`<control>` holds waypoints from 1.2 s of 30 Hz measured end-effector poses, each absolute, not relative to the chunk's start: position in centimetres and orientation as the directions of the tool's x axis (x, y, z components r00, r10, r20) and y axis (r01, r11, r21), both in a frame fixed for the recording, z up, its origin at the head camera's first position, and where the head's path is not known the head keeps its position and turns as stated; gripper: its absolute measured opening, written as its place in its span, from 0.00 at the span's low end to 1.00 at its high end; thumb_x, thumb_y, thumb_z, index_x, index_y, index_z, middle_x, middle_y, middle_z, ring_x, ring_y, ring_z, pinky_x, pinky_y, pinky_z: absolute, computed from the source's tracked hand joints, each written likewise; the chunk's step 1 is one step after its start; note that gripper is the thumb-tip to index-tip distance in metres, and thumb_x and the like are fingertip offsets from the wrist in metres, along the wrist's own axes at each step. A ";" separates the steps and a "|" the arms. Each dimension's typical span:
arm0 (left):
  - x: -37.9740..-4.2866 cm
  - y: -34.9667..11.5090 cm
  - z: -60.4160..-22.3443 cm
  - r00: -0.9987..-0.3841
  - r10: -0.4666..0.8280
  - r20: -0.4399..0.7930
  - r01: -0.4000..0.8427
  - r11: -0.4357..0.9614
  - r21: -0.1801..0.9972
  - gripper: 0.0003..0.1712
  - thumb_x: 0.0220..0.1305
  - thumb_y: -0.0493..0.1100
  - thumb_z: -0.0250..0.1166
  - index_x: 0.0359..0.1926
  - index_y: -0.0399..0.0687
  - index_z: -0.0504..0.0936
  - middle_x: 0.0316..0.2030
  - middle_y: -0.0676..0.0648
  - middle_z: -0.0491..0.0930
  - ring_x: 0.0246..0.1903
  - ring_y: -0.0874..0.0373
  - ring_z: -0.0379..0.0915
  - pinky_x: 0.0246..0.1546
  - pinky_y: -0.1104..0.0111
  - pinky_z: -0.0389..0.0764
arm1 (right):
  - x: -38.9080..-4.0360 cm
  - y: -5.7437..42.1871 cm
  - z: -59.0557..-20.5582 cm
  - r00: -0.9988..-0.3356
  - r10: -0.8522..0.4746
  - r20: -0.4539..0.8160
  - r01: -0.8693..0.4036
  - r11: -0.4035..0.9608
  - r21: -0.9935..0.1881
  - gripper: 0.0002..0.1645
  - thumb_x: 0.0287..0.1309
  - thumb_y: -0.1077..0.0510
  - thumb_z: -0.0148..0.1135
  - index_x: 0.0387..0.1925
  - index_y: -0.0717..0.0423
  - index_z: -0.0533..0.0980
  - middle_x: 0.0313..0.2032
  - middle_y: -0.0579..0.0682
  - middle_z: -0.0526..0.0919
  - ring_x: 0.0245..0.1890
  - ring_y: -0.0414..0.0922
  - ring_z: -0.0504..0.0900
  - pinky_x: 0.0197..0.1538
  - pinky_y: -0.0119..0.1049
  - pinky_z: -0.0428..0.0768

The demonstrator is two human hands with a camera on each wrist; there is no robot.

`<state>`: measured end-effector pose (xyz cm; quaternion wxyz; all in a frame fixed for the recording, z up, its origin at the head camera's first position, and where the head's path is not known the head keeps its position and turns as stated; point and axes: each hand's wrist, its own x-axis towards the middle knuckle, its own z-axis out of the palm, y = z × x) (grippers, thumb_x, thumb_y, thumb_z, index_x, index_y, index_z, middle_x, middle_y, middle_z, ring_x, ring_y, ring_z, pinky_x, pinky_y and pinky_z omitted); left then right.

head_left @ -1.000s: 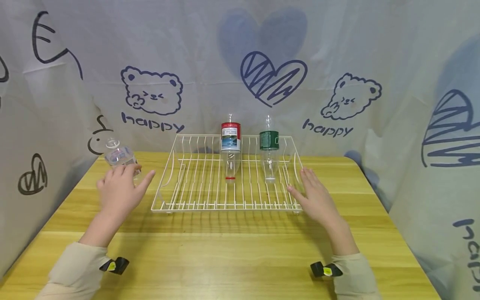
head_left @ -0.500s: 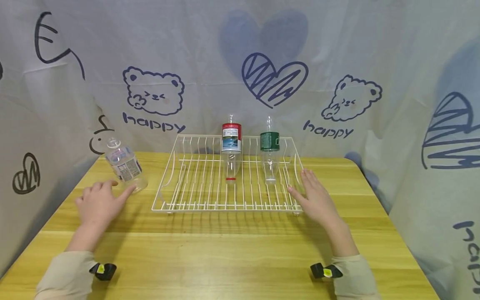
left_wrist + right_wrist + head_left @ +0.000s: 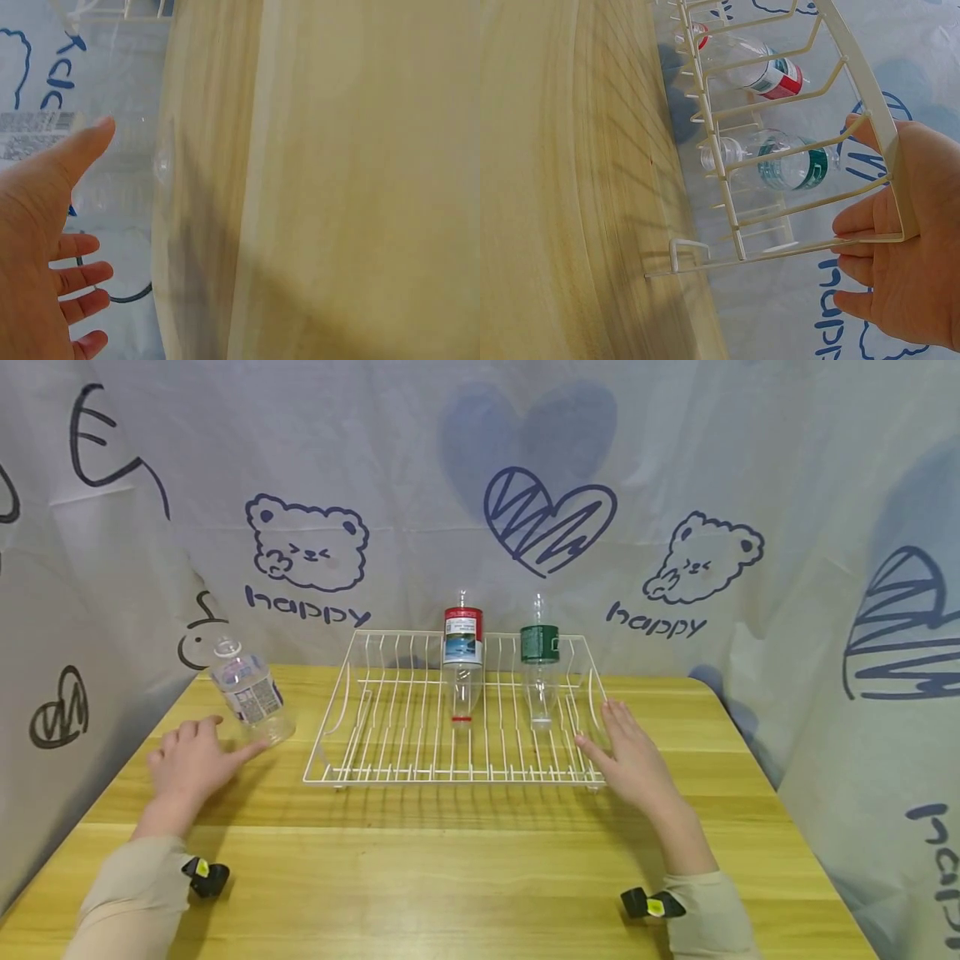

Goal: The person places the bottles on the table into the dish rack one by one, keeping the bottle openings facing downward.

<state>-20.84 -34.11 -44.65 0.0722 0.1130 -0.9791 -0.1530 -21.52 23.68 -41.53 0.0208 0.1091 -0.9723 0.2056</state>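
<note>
My left hand [image 3: 191,764] is spread beside a clear plastic bottle [image 3: 252,693] with a printed label, which stands upright at the table's far left. The thumb is by the bottle's base; whether it touches cannot be told. In the left wrist view the thumb overlaps part of the bottle [image 3: 112,176]. My right hand [image 3: 637,756] rests with straight fingers at the right edge of a white wire dish rack [image 3: 408,781], its thumb apart from the fingers. Two clear bottles lean cap-down in the rack: one with a red-and-white label [image 3: 462,647], one with a green label [image 3: 540,643].
The yellow wood-grain table [image 3: 450,877] extends in front of the rack. A pale curtain [image 3: 420,485] with drawn bears and hearts hangs behind and at both sides. Black wrist cameras [image 3: 652,903] sit at both sleeves.
My left hand let go of the bottle at the left, drew back toward the left and front, and now lies slightly lower beside it. The right hand and the rack have stayed in place.
</note>
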 end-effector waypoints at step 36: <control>-24.4 -34.9 -46.0 -0.975 -0.214 0.052 -0.170 0.883 0.437 0.61 0.51 0.77 0.61 0.64 0.28 0.62 0.60 0.22 0.62 0.55 0.23 0.54 0.50 0.31 0.53 | -21.6 23.8 -41.7 -0.976 -0.199 0.090 -0.219 0.888 -0.404 0.53 0.68 0.28 0.36 0.75 0.63 0.43 0.77 0.61 0.40 0.77 0.61 0.40 0.76 0.55 0.44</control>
